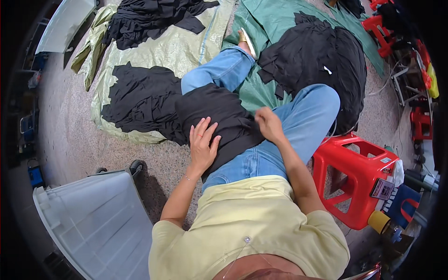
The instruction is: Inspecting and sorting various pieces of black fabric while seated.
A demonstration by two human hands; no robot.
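A black cloth garment (217,109) lies bunched across my lap, over my jeans. My left hand (203,145) rests on its left part, palm down with the fingers spread. At the garment's right edge, my right hand (270,126) is closed, fingers curled inward. Whatever those fingers hold, if anything, is hidden. To the left, a heap of black garments (142,100) touches the one on my lap. A larger black pile (317,65) lies beyond my right knee.
Pale woven sheeting (172,53) and green sheeting (252,21) cover the floor ahead, with more black garments (149,21) at the far left. A red plastic stool (340,175) stands close on my right. A wheeled translucent bin (95,219) is near on my left.
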